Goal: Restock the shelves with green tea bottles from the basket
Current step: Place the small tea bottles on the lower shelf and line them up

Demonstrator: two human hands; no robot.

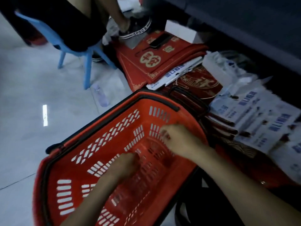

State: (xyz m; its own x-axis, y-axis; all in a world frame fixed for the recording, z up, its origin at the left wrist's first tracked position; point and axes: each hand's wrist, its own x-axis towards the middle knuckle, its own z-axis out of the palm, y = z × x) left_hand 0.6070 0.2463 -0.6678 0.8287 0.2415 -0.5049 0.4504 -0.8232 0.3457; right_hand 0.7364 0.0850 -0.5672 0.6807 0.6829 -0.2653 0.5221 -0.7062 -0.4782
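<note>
A red plastic basket [104,154] with slotted walls is seen on a pale tiled floor [24,98], tilted toward the camera so that its interior is exposed. Black handles [156,99] are folded down along its rim. Both forearms are extended into the basket. The left hand [125,162] is positioned low over the slotted bottom, with its fingers curled downward; whether anything is gripped cannot be determined, as the frame is blurred. The right hand [177,137] is placed against the far inner wall, fingers bent inward; its contents likewise cannot be determined. No green tea bottle can be made out inside the basket in this view (motion blur is heavy around both hands).

Beyond the basket, flattened red cartons with gold printing [156,57] are stacked on the floor, and white-and-blue boxes [254,111] are piled to the right of the basket. A blue plastic chair [68,48] is located at upper left, occupied by a second person, of whom a leg and a dark sandal [136,28] are visible. A clear bottle [100,95] lies on the floor near a chair leg.
</note>
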